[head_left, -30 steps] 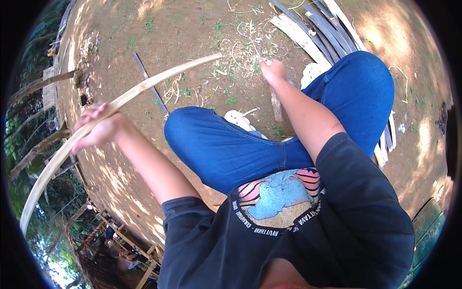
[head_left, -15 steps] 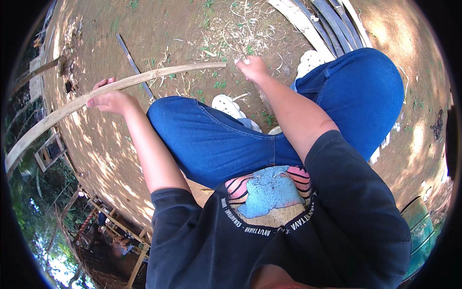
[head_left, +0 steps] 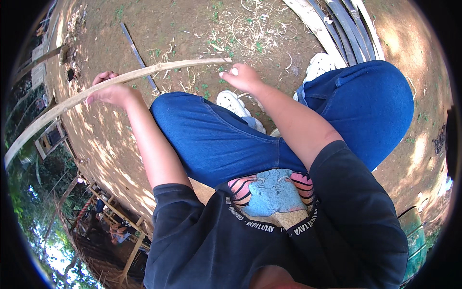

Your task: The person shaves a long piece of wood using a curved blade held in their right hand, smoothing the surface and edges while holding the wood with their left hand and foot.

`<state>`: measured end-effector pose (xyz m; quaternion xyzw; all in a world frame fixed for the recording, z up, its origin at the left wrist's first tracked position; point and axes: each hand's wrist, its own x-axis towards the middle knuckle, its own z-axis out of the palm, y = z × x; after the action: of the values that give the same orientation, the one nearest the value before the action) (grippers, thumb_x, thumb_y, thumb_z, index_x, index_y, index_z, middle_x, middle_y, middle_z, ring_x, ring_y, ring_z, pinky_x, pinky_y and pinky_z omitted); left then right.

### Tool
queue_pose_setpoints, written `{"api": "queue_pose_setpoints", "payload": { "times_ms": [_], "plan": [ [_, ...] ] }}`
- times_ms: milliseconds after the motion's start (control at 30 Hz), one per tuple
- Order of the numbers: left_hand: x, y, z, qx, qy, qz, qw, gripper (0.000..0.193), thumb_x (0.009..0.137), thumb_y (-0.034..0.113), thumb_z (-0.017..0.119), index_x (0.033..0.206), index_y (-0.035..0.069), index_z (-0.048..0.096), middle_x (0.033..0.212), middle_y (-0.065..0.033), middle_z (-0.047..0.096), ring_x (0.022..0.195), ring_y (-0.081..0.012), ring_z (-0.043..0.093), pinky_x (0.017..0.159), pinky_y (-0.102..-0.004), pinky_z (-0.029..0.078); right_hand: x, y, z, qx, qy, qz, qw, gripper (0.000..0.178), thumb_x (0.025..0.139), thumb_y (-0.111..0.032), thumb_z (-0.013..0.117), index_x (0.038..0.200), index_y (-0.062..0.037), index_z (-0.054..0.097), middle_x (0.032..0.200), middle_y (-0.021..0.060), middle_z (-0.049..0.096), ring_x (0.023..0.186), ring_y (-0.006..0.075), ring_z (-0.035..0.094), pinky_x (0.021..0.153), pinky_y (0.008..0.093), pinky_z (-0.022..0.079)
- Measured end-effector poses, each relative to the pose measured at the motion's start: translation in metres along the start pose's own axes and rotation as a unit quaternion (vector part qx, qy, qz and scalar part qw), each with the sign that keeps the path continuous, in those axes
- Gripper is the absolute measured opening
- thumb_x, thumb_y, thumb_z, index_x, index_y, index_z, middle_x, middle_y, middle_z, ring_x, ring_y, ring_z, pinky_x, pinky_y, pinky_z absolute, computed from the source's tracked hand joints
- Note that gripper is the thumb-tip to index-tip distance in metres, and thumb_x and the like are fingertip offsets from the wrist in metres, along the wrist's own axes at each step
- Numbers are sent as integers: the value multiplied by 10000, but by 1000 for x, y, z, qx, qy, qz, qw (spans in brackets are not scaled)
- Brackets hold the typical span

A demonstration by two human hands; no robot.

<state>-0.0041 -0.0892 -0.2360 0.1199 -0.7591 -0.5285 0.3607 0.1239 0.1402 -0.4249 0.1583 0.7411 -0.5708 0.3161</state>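
Note:
A long, pale bamboo strip (head_left: pixel 137 73) runs from the left rim of the view to in front of my knees. My left hand (head_left: pixel 114 92) supports it partway along, fingers beyond it and the thumb on the near side. Close to the strip's right end is my right hand (head_left: pixel 243 78), slightly apart from it and on the near side. Its fingers are curled. Something small and whitish shows at the fingertips, but I cannot make out what the hand holds.
Pale curled shavings (head_left: pixel 255 33) litter the dirt ahead. A dark flat strip (head_left: pixel 138 55) lies on the ground beyond the bamboo. Several long dark and pale slats (head_left: pixel 344 29) lie at the far right, by my white clog (head_left: pixel 320 65). A wooden structure (head_left: pixel 113 207) stands at the left.
My right hand has moved left and nearer to me, to just below the strip's end. The strip has shifted slightly, and my left hand's fingers have loosened a little around it.

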Motion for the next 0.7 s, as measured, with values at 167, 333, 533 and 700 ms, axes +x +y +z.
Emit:
{"api": "queue_pose_setpoints", "payload": {
  "times_ms": [167, 333, 533, 700],
  "plan": [
    [0, -1, 3, -26, -8, -17, 999, 857, 755, 854, -11, 767, 111, 416, 700, -52, 455, 655, -181, 447, 702, -304, 431, -23, -20, 24, 13, -9, -120, 993, 454, 810, -469, 660, 941, -34, 673, 885, 189, 684, 861, 340, 672, 773, 425, 519],
    [5, -7, -4, -3, 10, -30, 999, 845, 765, 851, -5, 764, 109, 401, 708, -51, 453, 669, -189, 450, 717, -325, 432, -15, 7, 37, -12, -50, -119, 992, 465, 827, -486, 656, 920, -30, 663, 843, 185, 673, 818, 341, 662, 738, 432, 508],
    [1, 3, -4, 61, -18, -67, 996, 845, 764, 857, 3, 792, 112, 402, 704, -52, 469, 680, -212, 484, 748, -335, 448, -2, 46, 31, -31, -42, -86, 995, 504, 845, -500, 648, 990, -17, 653, 943, 200, 678, 892, 339, 651, 794, 422, 500],
    [-2, 4, 3, -101, -83, -127, 983, 819, 786, 854, 72, 840, 110, 410, 625, -41, 423, 625, -228, 477, 718, -387, 473, -10, 19, 44, 16, -41, -92, 995, 513, 849, -506, 645, 995, -14, 643, 933, 206, 673, 885, 344, 653, 787, 421, 498]
  ]
}}
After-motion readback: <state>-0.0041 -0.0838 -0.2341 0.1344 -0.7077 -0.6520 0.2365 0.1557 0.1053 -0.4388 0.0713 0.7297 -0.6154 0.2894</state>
